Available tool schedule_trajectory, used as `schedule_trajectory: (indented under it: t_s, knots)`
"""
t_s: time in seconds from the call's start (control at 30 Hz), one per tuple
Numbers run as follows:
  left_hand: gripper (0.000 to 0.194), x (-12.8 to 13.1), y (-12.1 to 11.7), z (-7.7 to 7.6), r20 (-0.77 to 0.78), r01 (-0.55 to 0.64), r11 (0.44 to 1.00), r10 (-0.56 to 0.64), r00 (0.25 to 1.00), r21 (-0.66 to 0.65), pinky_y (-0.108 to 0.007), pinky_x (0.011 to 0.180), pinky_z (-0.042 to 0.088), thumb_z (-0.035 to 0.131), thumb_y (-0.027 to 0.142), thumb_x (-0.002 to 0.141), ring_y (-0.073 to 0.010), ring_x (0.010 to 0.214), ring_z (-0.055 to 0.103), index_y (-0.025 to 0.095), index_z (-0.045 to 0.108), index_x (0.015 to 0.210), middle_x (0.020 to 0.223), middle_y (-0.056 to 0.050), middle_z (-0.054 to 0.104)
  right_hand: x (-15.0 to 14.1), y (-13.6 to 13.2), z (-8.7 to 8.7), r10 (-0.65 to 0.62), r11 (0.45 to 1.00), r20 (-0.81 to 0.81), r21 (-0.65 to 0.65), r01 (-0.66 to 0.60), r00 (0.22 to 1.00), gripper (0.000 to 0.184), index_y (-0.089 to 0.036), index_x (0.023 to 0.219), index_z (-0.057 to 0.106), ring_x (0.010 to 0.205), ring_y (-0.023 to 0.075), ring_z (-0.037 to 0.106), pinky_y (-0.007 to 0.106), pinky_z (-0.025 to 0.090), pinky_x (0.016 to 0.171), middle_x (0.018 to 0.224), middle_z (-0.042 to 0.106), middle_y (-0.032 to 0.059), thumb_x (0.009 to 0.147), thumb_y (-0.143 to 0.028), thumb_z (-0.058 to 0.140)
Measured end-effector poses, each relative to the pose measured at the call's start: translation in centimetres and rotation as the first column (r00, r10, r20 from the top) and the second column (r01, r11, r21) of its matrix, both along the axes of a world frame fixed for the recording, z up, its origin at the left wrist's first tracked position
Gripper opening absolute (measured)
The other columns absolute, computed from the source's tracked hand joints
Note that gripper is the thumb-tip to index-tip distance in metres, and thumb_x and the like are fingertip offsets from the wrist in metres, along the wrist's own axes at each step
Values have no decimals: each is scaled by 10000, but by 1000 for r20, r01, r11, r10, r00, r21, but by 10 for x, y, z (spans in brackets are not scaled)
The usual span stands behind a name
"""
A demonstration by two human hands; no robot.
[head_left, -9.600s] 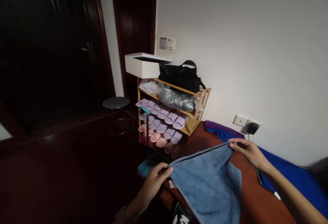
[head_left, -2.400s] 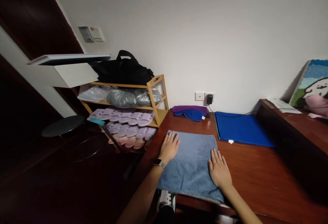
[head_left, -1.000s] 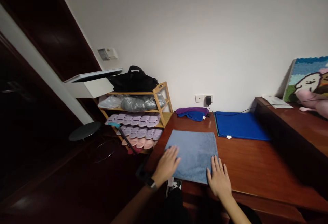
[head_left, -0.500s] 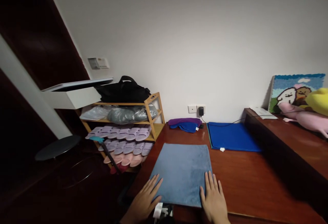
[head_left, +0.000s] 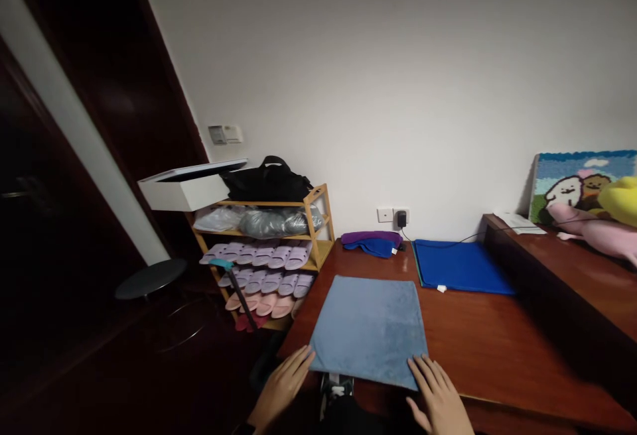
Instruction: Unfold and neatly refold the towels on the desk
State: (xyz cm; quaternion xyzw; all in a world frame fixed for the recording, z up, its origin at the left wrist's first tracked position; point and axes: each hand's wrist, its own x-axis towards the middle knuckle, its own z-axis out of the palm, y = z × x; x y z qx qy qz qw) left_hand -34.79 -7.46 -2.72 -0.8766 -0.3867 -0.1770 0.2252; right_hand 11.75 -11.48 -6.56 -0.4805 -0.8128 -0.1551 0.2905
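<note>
A grey-blue towel [head_left: 371, 329] lies flat, in a squared shape, at the front of the brown wooden table. My left hand [head_left: 284, 385] reaches its near left corner, fingers stretched out close together with the tips at the edge; the thumb is hidden. At the near right corner, the fingers of my right hand [head_left: 438, 392] rest on the towel, extended, with the thumb apart below the edge. Behind the towel lies a crumpled purple and blue cloth [head_left: 371, 243]. A flat blue towel [head_left: 462, 268] with a white tag lies to the right.
Left of the table stands a wooden rack [head_left: 318, 223] with slippers [head_left: 269, 256], plastic-wrapped things and a black bag [head_left: 271, 180]. A round stool [head_left: 152, 279] is farther left. A raised ledge [head_left: 587, 246] on the right carries plush toys and a picture. A charger [head_left: 401, 218] is plugged into the wall.
My view has turned slightly left. Both hands have shifted to the towel's near corners, and my left thumb has gone out of sight. The towel's near edge looks smoother.
</note>
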Motion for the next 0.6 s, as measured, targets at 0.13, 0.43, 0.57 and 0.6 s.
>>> schedule_trajectory:
  t_s: [0.13,0.43,0.57,0.6]
  knots:
    - [422,11,-10,16,114,18,999,-23,993,47,-298,955,603,388,121,1001,-177,1076,729,242,691,1267,1179,-28,766,21,-7,13,127,975,-22,-183,-129,992,462,-312,1464,549,1319,201,580,326,459,1105,1452,603,18,1005,-333,499]
    - [297,53,8,155,771,-25,969,213,600,-247,-381,939,593,507,431,983,-238,1046,725,251,690,1132,1116,-57,762,42,16,156,-17,903,-605,-351,-248,796,481,-244,1095,774,1073,278,706,399,524,1015,1143,764,105,944,-593,479]
    - [357,71,24,238,921,129,970,149,361,-207,-353,899,587,596,523,932,-231,1005,721,213,654,1100,1068,-72,748,54,27,248,-12,932,-724,-258,-256,690,510,-229,929,769,910,252,702,321,556,858,960,771,83,814,-705,625]
    - [365,74,28,255,935,154,971,124,331,-184,-350,901,581,616,532,922,-229,1007,717,210,653,1089,1065,-71,745,56,28,266,-15,938,-743,-243,-248,669,507,-229,871,754,852,235,685,295,552,794,898,757,70,787,-717,648]
